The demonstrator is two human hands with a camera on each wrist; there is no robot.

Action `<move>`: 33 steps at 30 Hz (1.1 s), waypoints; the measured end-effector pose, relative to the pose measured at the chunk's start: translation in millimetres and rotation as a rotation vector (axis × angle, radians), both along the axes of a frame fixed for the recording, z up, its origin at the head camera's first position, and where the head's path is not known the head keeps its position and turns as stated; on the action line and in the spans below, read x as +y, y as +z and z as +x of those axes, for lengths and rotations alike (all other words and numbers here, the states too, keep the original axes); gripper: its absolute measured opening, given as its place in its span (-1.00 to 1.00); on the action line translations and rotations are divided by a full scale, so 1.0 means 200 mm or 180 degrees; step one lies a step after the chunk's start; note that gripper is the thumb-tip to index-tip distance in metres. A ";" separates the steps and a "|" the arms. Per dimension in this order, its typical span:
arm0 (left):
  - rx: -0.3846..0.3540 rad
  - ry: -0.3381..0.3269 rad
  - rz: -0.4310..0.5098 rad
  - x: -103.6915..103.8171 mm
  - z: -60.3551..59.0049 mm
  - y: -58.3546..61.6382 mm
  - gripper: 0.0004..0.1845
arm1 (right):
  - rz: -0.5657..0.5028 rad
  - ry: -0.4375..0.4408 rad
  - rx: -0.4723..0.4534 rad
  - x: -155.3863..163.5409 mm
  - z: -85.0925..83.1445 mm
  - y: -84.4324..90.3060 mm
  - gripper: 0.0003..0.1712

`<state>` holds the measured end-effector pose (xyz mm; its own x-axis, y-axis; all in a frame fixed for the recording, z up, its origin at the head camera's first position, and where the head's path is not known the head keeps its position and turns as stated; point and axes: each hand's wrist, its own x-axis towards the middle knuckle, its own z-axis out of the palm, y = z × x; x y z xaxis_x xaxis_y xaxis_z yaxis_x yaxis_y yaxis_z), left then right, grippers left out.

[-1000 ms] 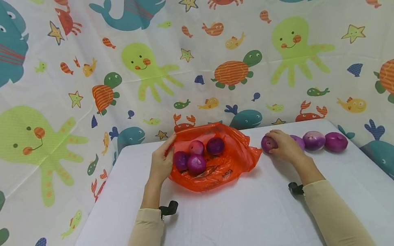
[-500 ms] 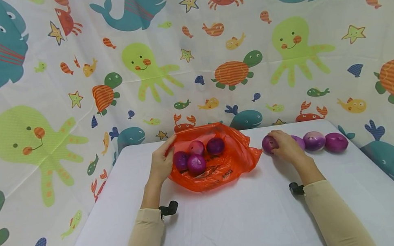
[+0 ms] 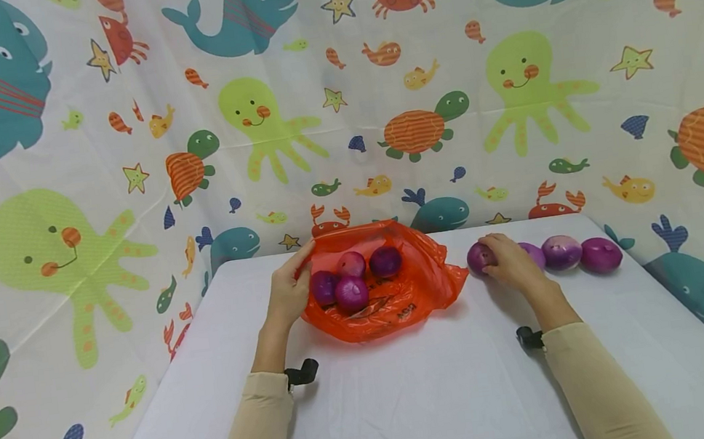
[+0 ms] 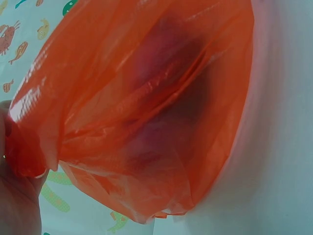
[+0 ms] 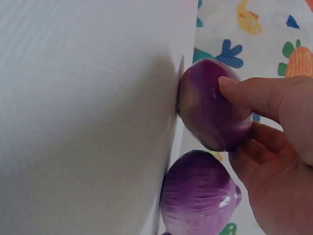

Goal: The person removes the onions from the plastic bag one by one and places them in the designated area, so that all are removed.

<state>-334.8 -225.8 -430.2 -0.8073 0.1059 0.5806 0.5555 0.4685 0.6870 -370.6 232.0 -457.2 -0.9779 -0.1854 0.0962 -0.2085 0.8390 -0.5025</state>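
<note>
My left hand [image 3: 287, 290] grips the left rim of an orange-red plastic bag [image 3: 385, 318], holding its mouth toward me. Inside the bag lie several purple onions [image 3: 351, 293]. In the left wrist view, the gathered bag edge is pinched by the hand [image 4: 22, 196], and the onions show only as dark shapes through the plastic. To the right of the bag, my right hand [image 3: 510, 263] holds another purple onion [image 3: 479, 259] by its sides. The right wrist view shows the thumb [image 5: 244, 93] on this onion [image 5: 208, 105], which is at the table surface.
Right of my right hand, more purple onions [image 3: 561, 252] sit in a row on the white table [image 3: 414, 402]; one [image 3: 531, 254] is partly hidden by the hand. A sea-animal curtain [image 3: 337, 97] hangs behind the table and along its sides.
</note>
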 end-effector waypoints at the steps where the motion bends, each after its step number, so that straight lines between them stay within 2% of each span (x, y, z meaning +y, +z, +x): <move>1: 0.0008 -0.0002 -0.0003 0.00 0.00 0.00 -0.51 | 0.0012 0.0005 0.0003 0.00 0.00 0.00 -0.24; 16: -0.0001 0.0007 0.0023 0.01 0.00 0.00 -0.50 | 0.0017 -0.0012 -0.0081 0.00 0.01 0.00 -0.11; 21: 0.0008 0.0006 0.0026 0.01 -0.01 0.00 -0.50 | -0.0025 0.0043 -0.0004 0.00 0.01 0.03 -0.13; 25: -0.0001 0.0023 -0.0010 0.01 -0.01 0.01 -0.50 | -0.0172 0.0049 0.0271 -0.02 0.02 0.07 -0.21; 33: 0.0029 -0.0024 -0.0021 0.00 0.00 0.00 -0.48 | -0.0510 0.0038 0.1134 -0.12 0.06 0.15 -0.34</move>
